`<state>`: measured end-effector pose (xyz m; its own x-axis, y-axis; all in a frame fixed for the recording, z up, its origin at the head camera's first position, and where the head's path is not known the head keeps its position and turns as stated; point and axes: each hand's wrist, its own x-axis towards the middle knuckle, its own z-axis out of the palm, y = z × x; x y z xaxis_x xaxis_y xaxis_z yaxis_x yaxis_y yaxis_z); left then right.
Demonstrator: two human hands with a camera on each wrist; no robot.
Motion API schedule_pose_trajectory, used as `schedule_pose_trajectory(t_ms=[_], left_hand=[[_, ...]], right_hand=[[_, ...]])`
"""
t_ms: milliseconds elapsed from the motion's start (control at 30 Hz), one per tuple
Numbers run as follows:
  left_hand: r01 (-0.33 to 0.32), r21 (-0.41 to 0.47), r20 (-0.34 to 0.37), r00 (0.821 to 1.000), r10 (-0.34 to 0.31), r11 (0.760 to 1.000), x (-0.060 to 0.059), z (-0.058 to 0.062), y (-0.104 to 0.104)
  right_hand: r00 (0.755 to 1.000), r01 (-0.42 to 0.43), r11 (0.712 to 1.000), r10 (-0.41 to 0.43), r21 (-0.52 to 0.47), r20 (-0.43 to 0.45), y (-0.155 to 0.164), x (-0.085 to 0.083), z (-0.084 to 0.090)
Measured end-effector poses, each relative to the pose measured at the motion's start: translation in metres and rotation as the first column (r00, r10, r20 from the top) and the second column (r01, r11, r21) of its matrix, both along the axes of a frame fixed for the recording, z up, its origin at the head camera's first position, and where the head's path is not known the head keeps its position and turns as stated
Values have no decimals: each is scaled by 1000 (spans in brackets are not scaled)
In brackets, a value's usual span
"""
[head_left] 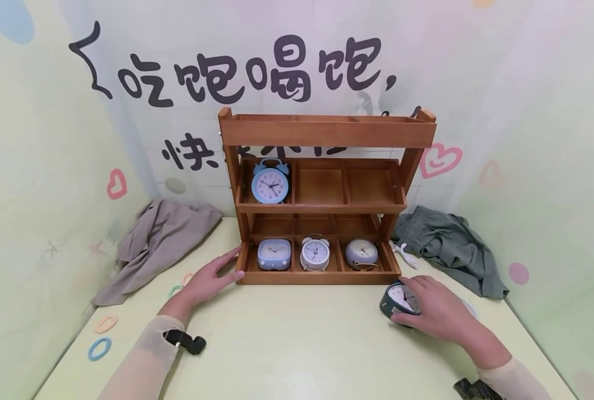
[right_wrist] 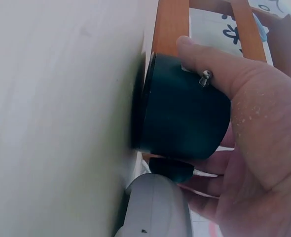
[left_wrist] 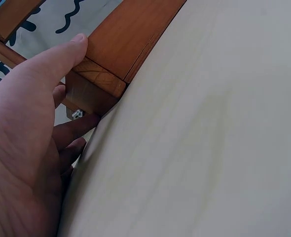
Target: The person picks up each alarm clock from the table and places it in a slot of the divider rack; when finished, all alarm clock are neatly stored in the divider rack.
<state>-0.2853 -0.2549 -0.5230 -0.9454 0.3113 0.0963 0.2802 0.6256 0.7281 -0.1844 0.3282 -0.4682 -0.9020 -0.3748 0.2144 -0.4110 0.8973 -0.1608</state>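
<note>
My right hand (head_left: 439,308) grips a dark green round alarm clock (head_left: 393,303) low over the table, just right of the wooden rack's front corner. The right wrist view shows the thumb along the clock's body (right_wrist: 185,111), beside a small metal knob. A pale grey rounded object (right_wrist: 158,207) stands close by, mostly hidden behind the hand in the head view. With fingers stretched out, my left hand (head_left: 204,286) touches the lower left corner of the wooden rack (head_left: 322,278). Its thumb (left_wrist: 69,54) lies against the front corner, the other fingers along the side.
In the rack's bottom row sit a blue square clock (head_left: 274,255), a white twin-bell clock (head_left: 315,254) and a round lavender clock (head_left: 362,254). A blue twin-bell clock (head_left: 270,186) occupies the middle tier's left compartment. Grey cloths (head_left: 166,239) and rings (head_left: 99,349) lie around.
</note>
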Motion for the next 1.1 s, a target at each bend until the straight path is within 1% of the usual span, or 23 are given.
schedule_pose_trajectory(t_ms=[100,233,467,633,733,800,867,967,1100], left_hand=[[7,8,-11,1000,-7,1000,0,0,0],[9,15,-9,1000,-8,1000,0,0,0],[1,6,3,1000,-1,1000,-1,1,-1],[-5,-9,7,1000,5,1000,-1,1,0],[-9,-13,9,1000,9,1000,0,2,0],[-6,-12,9,1000,6,1000,-1,2,1],[-2,-11,9,1000,2,1000,-1,1,1],[-2,-9,6,1000,2,1000,-1,1,1],[-8,-8,2,1000,8,1000,0,1,1]], right_hand=[[1000,-6,1000,6,-20,2,1,-1,0],[1000,-16,999,16,-32,-4,1,-1,-1],[998,-45,999,44,-25,-39,-1,0,1],[993,-99,995,98,-20,-70,-1,1,1],[983,-145,989,141,-24,-117,-1,3,0],[971,-183,983,176,-28,-163,-2,4,2],[952,-224,974,213,-27,-221,-4,5,5],[913,-297,954,275,-30,-299,-7,2,17],[855,-382,924,345,-20,-387,-16,-7,42]])
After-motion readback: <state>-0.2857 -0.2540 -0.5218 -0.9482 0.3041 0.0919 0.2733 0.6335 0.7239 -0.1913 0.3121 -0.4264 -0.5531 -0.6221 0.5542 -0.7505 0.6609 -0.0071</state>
